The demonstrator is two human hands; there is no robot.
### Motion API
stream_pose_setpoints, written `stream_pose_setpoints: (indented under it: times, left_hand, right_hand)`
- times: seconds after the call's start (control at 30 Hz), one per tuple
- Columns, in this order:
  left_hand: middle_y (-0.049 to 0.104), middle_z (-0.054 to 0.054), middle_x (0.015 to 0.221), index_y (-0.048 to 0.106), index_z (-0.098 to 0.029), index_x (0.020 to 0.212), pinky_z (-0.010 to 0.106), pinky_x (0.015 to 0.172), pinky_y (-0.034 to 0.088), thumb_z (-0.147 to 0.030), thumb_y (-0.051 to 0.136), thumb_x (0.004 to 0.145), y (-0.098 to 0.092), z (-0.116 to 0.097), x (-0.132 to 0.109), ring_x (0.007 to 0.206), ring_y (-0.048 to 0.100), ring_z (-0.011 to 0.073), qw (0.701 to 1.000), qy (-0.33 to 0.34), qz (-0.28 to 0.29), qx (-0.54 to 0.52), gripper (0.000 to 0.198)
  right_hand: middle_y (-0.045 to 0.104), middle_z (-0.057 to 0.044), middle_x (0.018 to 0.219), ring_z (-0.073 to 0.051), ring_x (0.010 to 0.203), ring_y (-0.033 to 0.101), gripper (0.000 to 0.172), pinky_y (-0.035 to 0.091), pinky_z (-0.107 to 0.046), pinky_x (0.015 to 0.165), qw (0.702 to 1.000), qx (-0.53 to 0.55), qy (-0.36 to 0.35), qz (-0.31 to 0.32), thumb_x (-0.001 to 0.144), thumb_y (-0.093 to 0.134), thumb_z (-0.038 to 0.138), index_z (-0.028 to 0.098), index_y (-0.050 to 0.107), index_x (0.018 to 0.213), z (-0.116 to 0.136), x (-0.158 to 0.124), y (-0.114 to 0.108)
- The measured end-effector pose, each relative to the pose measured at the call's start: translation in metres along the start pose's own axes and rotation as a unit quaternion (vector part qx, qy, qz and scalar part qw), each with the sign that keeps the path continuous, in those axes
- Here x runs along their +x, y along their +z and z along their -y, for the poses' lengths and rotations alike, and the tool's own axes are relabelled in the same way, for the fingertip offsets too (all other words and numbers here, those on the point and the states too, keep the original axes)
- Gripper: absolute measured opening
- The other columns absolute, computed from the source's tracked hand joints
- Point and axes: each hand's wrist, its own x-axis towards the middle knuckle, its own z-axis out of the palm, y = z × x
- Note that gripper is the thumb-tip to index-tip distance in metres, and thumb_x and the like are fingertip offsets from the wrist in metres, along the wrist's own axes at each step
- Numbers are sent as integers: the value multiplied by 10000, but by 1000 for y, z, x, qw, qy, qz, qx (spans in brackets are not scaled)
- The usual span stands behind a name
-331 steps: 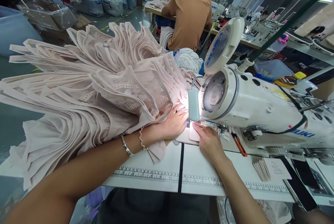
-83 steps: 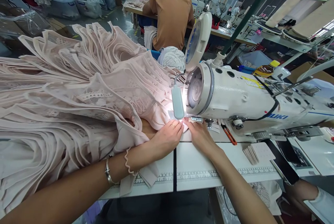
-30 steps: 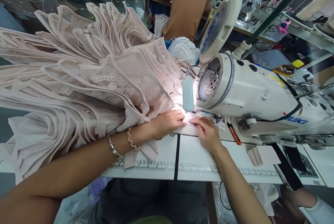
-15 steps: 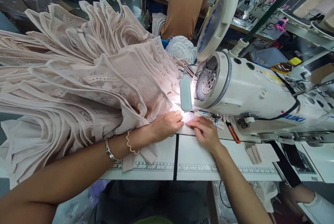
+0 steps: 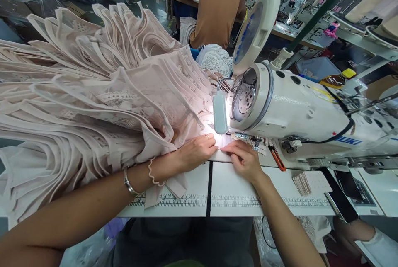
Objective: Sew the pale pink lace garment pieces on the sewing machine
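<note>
Pressing: left hand (image 5: 199, 151), fingers spread flat on pink lace piece (image 5: 221, 147), frame centre.
Pinching: right hand (image 5: 245, 161), fingers narrow on that piece's edge beneath sewing machine lamp (image 5: 220, 111).
Stack: pink lace garments (image 5: 93, 93), left half, on tabletop (image 5: 236, 192).

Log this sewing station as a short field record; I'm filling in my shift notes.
Left hand: palm down on pale pink fabric, near the lamp
Right hand: fingertips on the fabric edge under the lamp; pinch unclear
Machine: white sewing machine, side cover swung open
Left of it: heap of pink lace garments
On the table: red-handled snips, card stack, phone
Behind: a person in a brown shirt, seated, back turned
</note>
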Motion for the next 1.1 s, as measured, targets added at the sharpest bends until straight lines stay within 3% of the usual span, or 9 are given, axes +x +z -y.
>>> stream_pose_setpoints:
  times: [0.2, 0.37, 0.6, 1.1]
  left_hand:
    - [573, 58, 819, 654, -127, 861, 298, 682, 415, -67, 383, 1018, 0, 1, 0, 757, 479, 172, 1000, -4, 2, -1, 319]
    - [575, 50, 814, 620, -128, 826, 292, 703, 412, -30, 407, 994, -1, 2, 0, 767, 491, 172, 1000, 7, 11, -16, 289]
    - [593, 107, 1130, 552, -147, 961, 346, 921, 437, -8, 430, 959, -10, 7, -4, 1011, 548, 213, 996, -10, 42, -81, 184]
    - [594, 134, 1227, 560, -150, 1053, 364, 927, 454, -21, 409, 969, -5, 13, -6, 1122, 559, 248, 994, -16, 59, -91, 215]
  right_hand:
    - [728, -7, 862, -144, 784, 664, 418, 538, -270, 742, 1000, -6, 9, 6, 830, 427, 44, 260, 765, 949, 0, 1, -1]
    - [737, -11, 925, -165, 839, 655, 386, 533, -296, 788, 998, -46, -32, 26, 836, 467, 54, 263, 766, 963, 1, 0, -2]
    - [727, -21, 1007, -174, 930, 647, 403, 533, -299, 820, 994, -91, -44, 50, 859, 484, 44, 288, 774, 996, -1, -3, -1]
    - [761, -18, 1047, -173, 1030, 665, 423, 534, -334, 932, 989, -105, -88, 51, 893, 465, 36, 262, 753, 1105, -8, -4, -2]
